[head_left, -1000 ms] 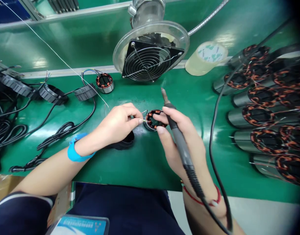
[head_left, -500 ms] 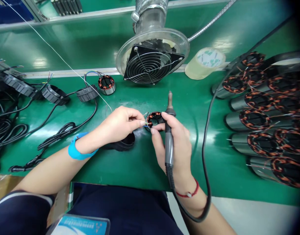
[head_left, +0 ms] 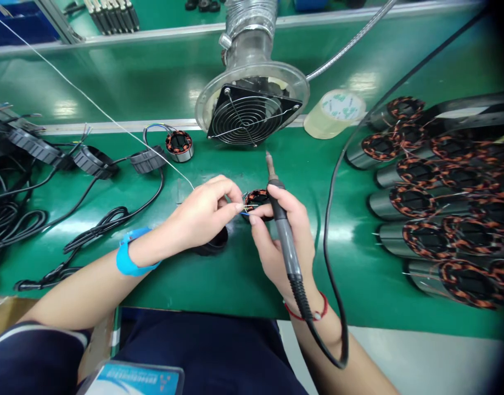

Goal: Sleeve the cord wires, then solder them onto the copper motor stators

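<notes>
My left hand (head_left: 208, 211) is closed in a pinch on thin coloured wires at the left edge of a small copper-wound stator (head_left: 258, 198). A thin silvery strand (head_left: 124, 125), like solder wire, comes down from the upper left and passes behind that hand. A soldering iron (head_left: 285, 241) rests in my right hand (head_left: 295, 247), its tip pointing up and away from the stator. The thumb and fingertips of this hand touch the near right side of the stator. Under my left wrist lies a black ring-shaped part (head_left: 214, 244), partly covered.
A fan with a wire guard (head_left: 247, 118) hangs behind my hands. Many wound stators (head_left: 425, 236) stand on the right, beside a roll of tape (head_left: 336, 114). Black cables (head_left: 99, 225), ring caps (head_left: 147, 159) and another stator (head_left: 179, 145) lie left. The iron's cord (head_left: 328, 219) loops right.
The soldering iron has tilted, its tip swinging left. Both hands stay at the stator, with the left still pinching the wires. The view has shifted slightly.
</notes>
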`<action>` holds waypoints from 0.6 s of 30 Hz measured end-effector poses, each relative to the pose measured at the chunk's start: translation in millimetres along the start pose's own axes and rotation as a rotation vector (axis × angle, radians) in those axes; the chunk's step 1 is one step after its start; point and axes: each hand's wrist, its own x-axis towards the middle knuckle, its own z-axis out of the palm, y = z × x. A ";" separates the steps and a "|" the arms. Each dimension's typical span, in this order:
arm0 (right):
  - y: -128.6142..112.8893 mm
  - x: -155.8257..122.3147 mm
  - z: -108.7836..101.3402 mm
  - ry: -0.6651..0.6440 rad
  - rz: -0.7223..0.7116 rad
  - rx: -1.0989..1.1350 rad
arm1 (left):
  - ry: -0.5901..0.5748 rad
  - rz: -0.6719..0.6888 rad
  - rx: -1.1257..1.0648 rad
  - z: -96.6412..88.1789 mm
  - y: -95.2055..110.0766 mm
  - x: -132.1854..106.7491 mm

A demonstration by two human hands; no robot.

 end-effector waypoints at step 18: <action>13.8 3.9 -25.3 -0.242 -0.014 -0.047 | -0.048 0.094 0.264 3.3 0.9 0.6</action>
